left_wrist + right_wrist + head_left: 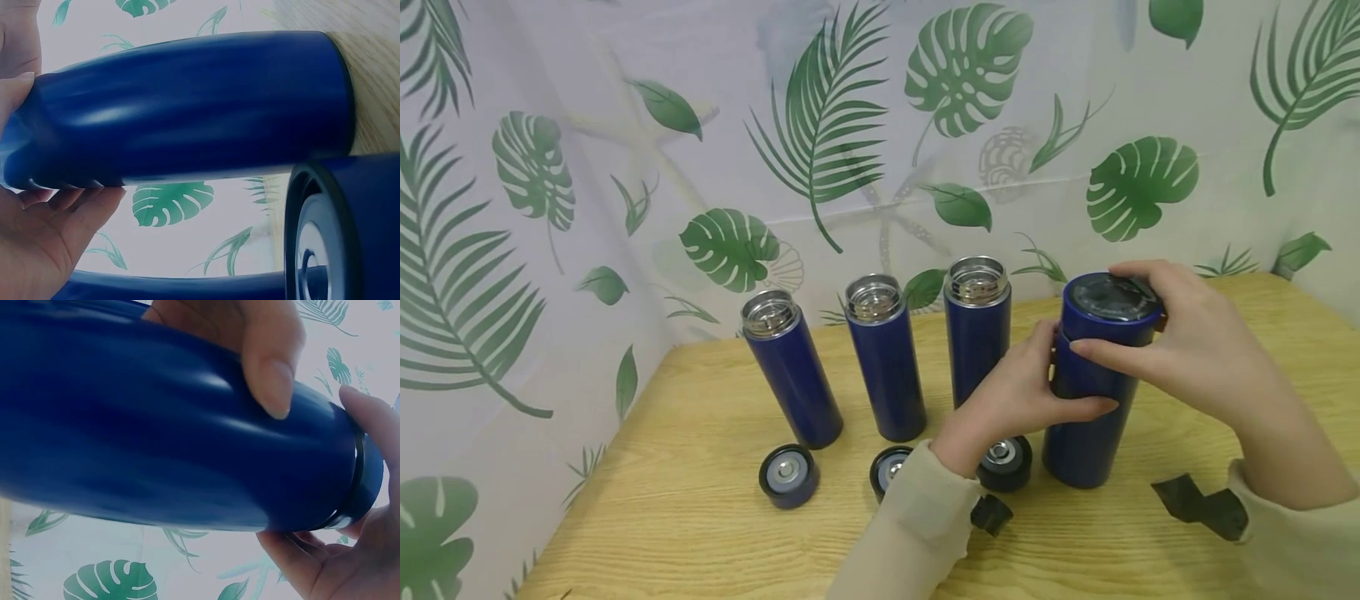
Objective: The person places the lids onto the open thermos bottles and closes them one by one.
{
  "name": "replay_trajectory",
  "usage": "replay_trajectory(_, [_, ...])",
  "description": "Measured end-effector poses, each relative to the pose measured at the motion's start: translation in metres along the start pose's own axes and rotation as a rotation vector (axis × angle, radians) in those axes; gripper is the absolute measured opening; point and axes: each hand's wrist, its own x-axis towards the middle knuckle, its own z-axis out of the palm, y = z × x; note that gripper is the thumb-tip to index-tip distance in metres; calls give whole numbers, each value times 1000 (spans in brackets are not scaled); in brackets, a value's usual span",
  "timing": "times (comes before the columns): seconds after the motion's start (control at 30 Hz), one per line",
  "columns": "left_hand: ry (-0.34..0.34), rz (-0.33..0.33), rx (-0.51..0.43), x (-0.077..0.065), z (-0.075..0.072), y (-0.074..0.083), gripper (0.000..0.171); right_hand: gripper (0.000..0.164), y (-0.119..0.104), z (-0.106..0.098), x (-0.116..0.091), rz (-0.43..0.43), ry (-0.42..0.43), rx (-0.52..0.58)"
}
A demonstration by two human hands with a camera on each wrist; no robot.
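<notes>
- A leaf-print cloth [700,167] hangs behind the capped bottle.
- The wooden table [670,533] spreads out under the capped bottle and to both sides of it.
- The capped bottle [1086,442], dark blue and upright, is at the right end of a row of four.
- Left of the capped bottle stand three uncapped ones: the near bottle [973,333], the middle bottle [887,375] and the far bottle [793,375], steel necks bare.
- The right hand [1195,350] reaches in from the capped bottle's right, thumb and fingers gripping around its top.
- The left hand [1011,392] grips the capped bottle's upper body from the left, thumb across the front; it blocks part of the near bottle.
- The top lid [1112,297] sits on the capped bottle, a dark seam beneath it.
- Left of the capped bottle's base, underside up, lie the near lid [1006,462], the middle lid [889,467], partly hidden by the left sleeve [910,533], and the far lid [787,475].
</notes>
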Motion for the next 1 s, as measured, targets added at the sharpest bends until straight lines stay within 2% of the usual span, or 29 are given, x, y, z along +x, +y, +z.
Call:
replay_trajectory(0.13, [-2, -8, 2, 0, 0, 0, 67, 79, 4, 0, 0, -8, -12, 17])
replay_trajectory(0.4, [4, 9, -2, 0, 0, -1, 70, 87, 16, -8, 3, -78, -178, 187])
replay_trajectory(0.7, [2, 11, -29, 0, 0, -1, 71, 85, 27, -7, 5, -141, -191, 206])
replay_trajectory(0.8, [-1, 3, -32, 0, 0, -1, 72, 85, 28, -8, 5, -138, -201, 224])
replay_trajectory(1.0, [-3, -2, -30, -1, 1, -1, 72, 85, 25, -9, 4, -76, -209, 202])
